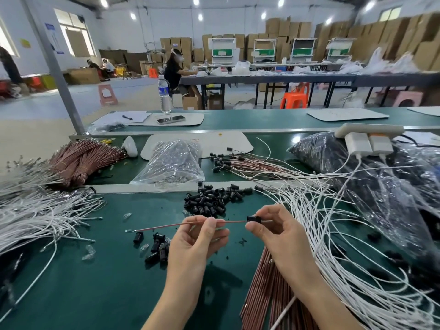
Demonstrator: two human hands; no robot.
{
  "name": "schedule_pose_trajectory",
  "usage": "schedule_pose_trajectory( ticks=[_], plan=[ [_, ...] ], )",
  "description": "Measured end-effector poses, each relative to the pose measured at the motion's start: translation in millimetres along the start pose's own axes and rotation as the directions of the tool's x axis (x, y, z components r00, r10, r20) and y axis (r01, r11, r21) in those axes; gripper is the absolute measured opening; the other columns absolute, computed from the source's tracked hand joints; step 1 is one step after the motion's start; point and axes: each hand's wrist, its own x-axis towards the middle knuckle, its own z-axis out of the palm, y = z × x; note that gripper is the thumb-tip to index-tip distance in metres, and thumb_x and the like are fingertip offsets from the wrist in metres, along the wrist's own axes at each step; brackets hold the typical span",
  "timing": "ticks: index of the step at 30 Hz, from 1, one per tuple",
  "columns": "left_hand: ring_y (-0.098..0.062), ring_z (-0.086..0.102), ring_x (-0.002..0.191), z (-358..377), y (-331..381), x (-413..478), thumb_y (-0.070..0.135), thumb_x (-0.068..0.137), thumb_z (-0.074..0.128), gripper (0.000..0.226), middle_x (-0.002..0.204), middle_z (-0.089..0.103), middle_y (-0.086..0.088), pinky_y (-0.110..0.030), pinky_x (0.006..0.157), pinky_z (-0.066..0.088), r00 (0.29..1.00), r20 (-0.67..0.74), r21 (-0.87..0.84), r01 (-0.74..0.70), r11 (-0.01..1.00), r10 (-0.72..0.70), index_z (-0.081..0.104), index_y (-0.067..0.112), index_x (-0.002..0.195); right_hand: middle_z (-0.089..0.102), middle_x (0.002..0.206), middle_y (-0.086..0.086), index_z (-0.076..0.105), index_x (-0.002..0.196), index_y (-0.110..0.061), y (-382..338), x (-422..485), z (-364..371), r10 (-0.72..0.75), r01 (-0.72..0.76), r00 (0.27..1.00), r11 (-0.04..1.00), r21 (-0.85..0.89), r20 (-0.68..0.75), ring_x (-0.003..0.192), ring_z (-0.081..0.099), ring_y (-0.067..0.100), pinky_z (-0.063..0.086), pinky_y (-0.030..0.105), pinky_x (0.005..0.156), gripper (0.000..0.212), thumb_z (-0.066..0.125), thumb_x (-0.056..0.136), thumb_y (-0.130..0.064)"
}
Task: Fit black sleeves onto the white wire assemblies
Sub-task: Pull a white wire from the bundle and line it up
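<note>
Pinching the black sleeve (253,219) just in front of the loose sleeve pile (212,198), the right hand (273,232) has it threaded on the reddish wire (166,226), which runs level leftward through the left hand (197,236)'s fingertip pinch.

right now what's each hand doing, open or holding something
Left hand: pinching the thin reddish wire.
Right hand: pinching a black sleeve threaded on that wire.

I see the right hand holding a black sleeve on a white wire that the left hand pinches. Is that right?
Not quite. In the head view the wire is reddish-brown, not white. The rest holds: the right hand holds a black sleeve on it, and the left hand pinches it.
</note>
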Motion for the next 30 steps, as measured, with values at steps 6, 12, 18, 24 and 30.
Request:
schedule_pose_trajectory(
  ticks=[6,12,18,24,30],
  plan=[
    [-0.023,0.074,0.076,2.0,3.6,2.3,0.018,0.082,0.068,0.02,0.1,0.075,-0.019,-0.027,0.065,0.06,0.996,0.029,-0.08,0.09,0.993,-0.088,0.061,0.006,0.097,0.071,0.078,-0.007,0.07,0.088,-0.038,-3.3,-1.0,-2.7,0.088,-0.096,0.994,0.987,0.128,0.072,0.064,0.061,0.008,0.052,0.017,0.069,0.027,0.084,0.067,-0.045],
    [-0.024,0.074,0.075,3.4,2.7,-0.4,0.018,0.08,0.069,0.024,0.099,0.075,-0.021,-0.027,0.063,0.06,0.988,0.067,-0.096,0.148,0.984,-0.142,0.06,0.004,0.098,0.065,0.075,-0.007,0.072,0.087,-0.032,1.8,1.3,-3.1,0.121,-0.153,0.986,0.933,0.327,0.116,0.065,0.058,0.014,0.051,0.024,0.073,0.047,0.095,0.053,-0.056],
    [-0.021,0.072,0.068,3.8,3.5,0.4,0.025,0.078,0.072,0.029,0.088,0.074,-0.018,-0.027,0.059,0.058,0.974,0.091,-0.109,0.216,0.97,-0.207,0.06,0.005,0.095,0.063,0.075,0.001,0.077,0.085,-0.023,2.9,2.3,-1.5,0.166,-0.262,0.962,0.778,0.571,0.215,0.062,0.059,0.013,0.056,0.02,0.066,0.05,0.103,0.045,-0.036],
    [-0.018,0.07,0.065,4.8,7.8,-0.1,0.029,0.08,0.07,0.03,0.087,0.074,-0.017,-0.026,0.058,0.058,0.958,0.125,-0.133,0.276,0.952,-0.26,0.061,0.005,0.096,0.066,0.077,0.0,0.078,0.082,-0.023,1.9,3.4,-0.1,0.192,-0.279,0.96,0.735,0.618,0.205,0.066,0.064,0.011,0.056,0.019,0.065,0.028,0.09,0.058,-0.018],
    [-0.017,0.069,0.065,5.7,9.3,-1.8,0.031,0.082,0.068,0.029,0.087,0.074,-0.016,-0.027,0.055,0.057,0.953,0.129,-0.105,0.289,0.952,-0.275,0.063,0.005,0.094,0.071,0.081,0.001,0.079,0.079,-0.023,1.0,3.7,1.5,0.209,-0.294,0.956,0.691,0.66,0.206,0.074,0.07,0.012,0.058,0.02,0.07,0.028,0.089,0.055,-0.012]
  ],
)
